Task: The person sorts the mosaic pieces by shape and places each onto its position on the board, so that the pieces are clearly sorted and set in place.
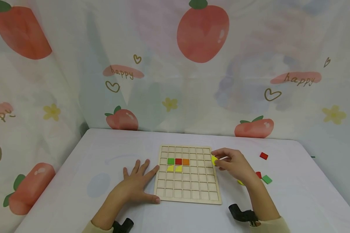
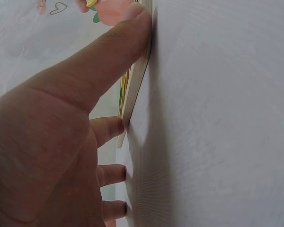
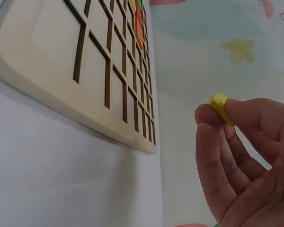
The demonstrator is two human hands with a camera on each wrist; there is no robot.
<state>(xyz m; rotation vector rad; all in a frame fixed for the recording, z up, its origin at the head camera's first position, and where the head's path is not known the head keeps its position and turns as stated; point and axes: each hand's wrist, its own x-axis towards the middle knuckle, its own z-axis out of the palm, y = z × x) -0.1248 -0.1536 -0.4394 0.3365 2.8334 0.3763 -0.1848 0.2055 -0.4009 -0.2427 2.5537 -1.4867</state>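
A wooden grid board (image 1: 195, 186) lies on the white table. Green (image 1: 170, 161), red (image 1: 178, 161) and orange (image 1: 186, 162) square tiles sit side by side in one row of its cells, with two yellow tiles (image 1: 174, 168) in the row below. Spread fingers of my left hand (image 1: 135, 186) rest on the table, the thumb and index fingertip at the board's left edge. Beside the right edge, my right hand (image 1: 234, 164) pinches a small yellow tile (image 3: 219, 105) between thumb and index finger, raised above the table in the right wrist view.
Right of the board lie a red tile (image 1: 263, 156), a green tile (image 1: 267, 179), another red tile (image 1: 259, 174) and a yellow piece (image 1: 240, 183), the last two partly covered by the right forearm. A printed cloth (image 1: 204, 97) hangs behind the table.
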